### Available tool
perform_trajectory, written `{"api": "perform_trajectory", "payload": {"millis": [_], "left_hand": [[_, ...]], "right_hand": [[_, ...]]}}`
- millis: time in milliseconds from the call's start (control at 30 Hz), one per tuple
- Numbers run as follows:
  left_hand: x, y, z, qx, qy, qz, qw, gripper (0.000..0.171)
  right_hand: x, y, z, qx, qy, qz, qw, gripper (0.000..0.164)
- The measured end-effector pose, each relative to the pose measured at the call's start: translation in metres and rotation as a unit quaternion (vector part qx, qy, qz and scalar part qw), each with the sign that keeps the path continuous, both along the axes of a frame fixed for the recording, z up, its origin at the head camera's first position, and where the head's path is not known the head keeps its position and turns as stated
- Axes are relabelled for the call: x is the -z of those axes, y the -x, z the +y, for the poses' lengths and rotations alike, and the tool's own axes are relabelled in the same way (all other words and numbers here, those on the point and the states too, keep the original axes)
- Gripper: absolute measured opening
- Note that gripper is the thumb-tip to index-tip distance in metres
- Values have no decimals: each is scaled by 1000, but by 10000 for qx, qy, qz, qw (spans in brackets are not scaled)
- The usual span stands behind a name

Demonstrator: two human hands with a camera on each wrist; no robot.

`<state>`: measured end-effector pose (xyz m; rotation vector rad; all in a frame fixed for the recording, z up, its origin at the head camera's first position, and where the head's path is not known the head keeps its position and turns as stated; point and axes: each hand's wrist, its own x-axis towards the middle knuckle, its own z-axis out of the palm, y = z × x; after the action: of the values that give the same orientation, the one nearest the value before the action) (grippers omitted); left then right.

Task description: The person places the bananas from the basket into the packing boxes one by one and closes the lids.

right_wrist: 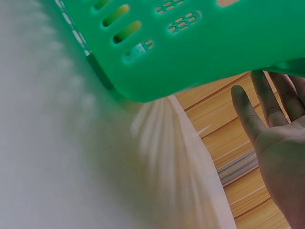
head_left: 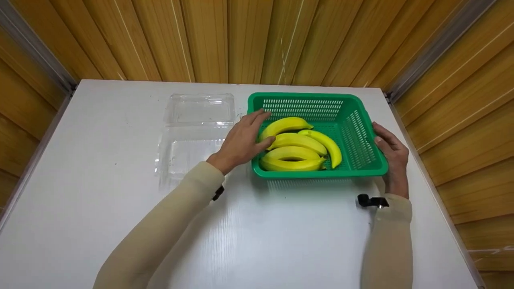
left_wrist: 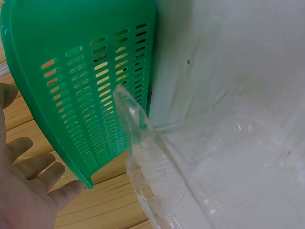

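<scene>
A green plastic basket with slotted walls stands on the white table. Several yellow bananas lie in its left half. My left hand is at the left rim, its fingers extended and thumb reaching over the basket's edge. The left wrist view shows that hand's spread fingers beside the rim. At the right end, my right hand touches the outside of the rim. Fairly straight fingers of this hand reach up under the rim in the right wrist view.
Left of the basket lies a clear plastic clamshell container, its two halves spread apart. Parts of it sit close to my left forearm. The white table meets wood-slat walls at the back and sides.
</scene>
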<state>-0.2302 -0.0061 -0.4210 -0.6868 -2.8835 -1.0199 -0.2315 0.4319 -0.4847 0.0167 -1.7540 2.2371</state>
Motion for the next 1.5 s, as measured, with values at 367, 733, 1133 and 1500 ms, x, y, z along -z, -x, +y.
{"api": "perform_trajectory", "payload": {"millis": [367,733,1133,1500], "left_hand": [[-8,3,14,385,460,184,9980,53],[-16,5,28,1301,671,-713,9867,49],[-9,9,41,1756,773,-1023,9761,44],[-1,8,51,1892,1534,-835,9663,41]], "right_hand": [[0,-1,0,6,-205,-100,9997,41],[-3,3,-2,101,-338,78,9993,37],[-1,2,-2,124,-280,163,9994,34],[-1,2,-1,66,-293,147,9994,35]]}}
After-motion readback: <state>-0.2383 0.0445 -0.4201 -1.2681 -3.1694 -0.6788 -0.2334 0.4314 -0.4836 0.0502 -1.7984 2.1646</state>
